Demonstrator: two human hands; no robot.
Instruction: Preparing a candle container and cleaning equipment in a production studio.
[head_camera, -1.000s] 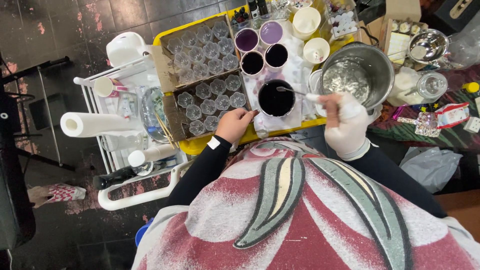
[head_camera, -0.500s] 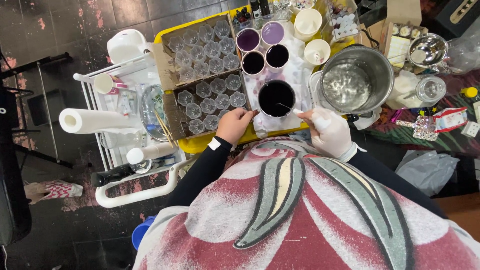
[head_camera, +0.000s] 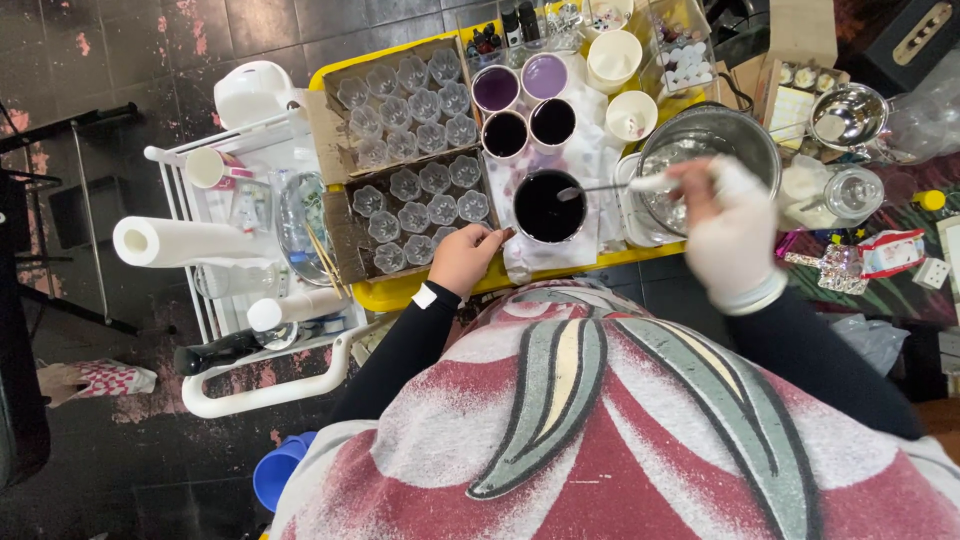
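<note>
Gripping a thin metal spoon (head_camera: 600, 188) whose bowl dipped into a round cup of dark purple liquid (head_camera: 549, 206) on the yellow desk (head_camera: 400, 293), the white-gloved right hand (head_camera: 730, 225) kept its fingers clenched, while the bare left hand (head_camera: 462, 258) pinched the cardboard tray of clear flower-shaped moulds (head_camera: 420, 205) beside that cup.

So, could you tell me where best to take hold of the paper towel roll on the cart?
Probably around its middle, from above: the paper towel roll lies on its side across the white cart, its long curved side exposed and its open core end facing left.
</note>
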